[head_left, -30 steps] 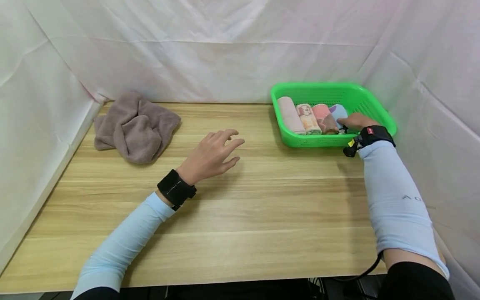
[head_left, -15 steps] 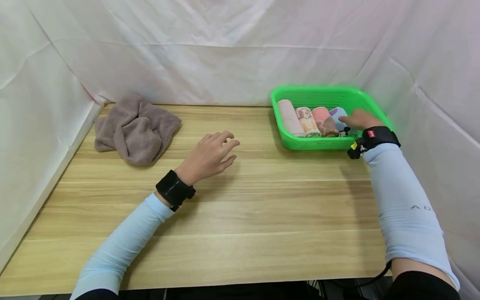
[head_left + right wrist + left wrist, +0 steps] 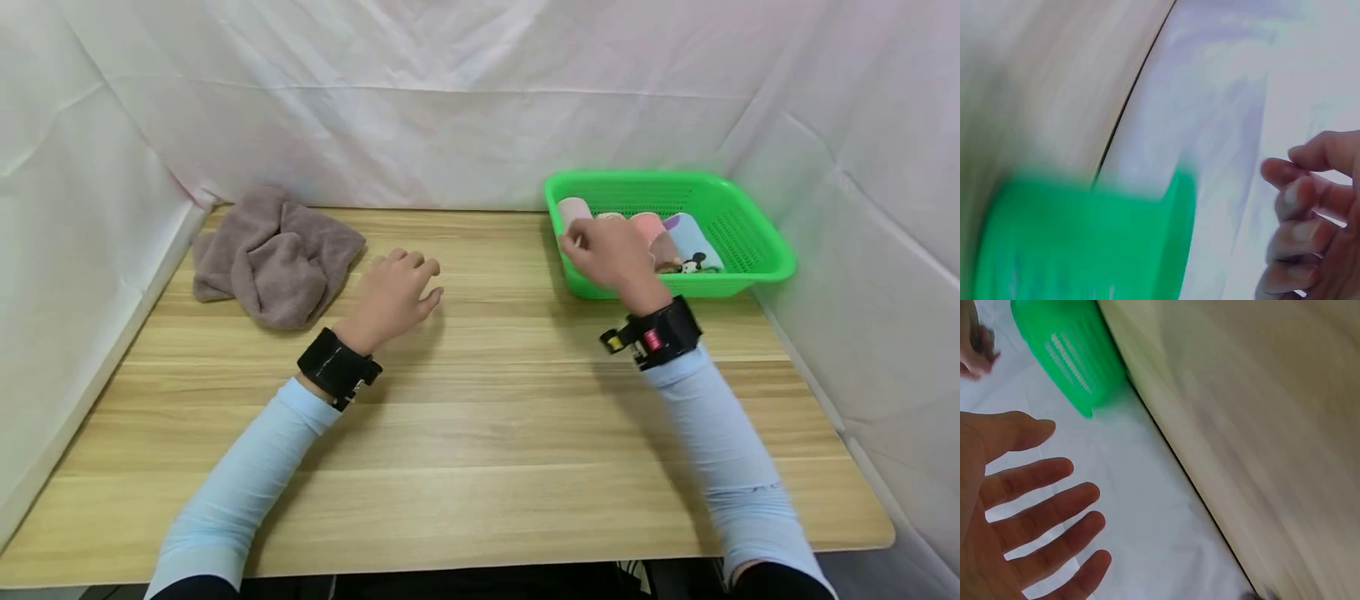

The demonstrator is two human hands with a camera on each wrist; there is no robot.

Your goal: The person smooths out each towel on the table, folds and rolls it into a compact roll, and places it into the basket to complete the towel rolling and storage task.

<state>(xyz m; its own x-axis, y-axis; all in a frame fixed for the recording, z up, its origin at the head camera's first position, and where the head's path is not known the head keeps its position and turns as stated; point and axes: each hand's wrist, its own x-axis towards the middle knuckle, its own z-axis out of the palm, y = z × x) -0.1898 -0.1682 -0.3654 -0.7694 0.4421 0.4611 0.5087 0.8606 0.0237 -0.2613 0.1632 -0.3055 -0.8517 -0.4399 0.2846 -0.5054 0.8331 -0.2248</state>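
My right hand point(image 3: 617, 258) hovers over the front left of a green plastic basket point(image 3: 738, 283), its fingers loosely curled with nothing between them. Inside the basket lie rolled towels in a row: a pale pink one point(image 3: 574, 210), a patterned one mostly behind the hand, a coral and brown one point(image 3: 651, 229), and a light blue one with a cartoon mouse point(image 3: 693, 240). Above the table my left hand point(image 3: 390, 296) is held with fingers spread and relaxed, holding nothing. To its left sits a crumpled grey-brown towel point(image 3: 277, 258).
The wooden table point(image 3: 487, 467) has white cloth walls point(image 3: 390, 125) behind it and on both sides. Its front edge runs along the bottom of the head view. Both wrists wear black straps point(image 3: 339, 365).
My right hand has left the light blue towel at the basket's right and moved left above the other rolls. My left hand has shifted slightly left, towards the crumpled towel.
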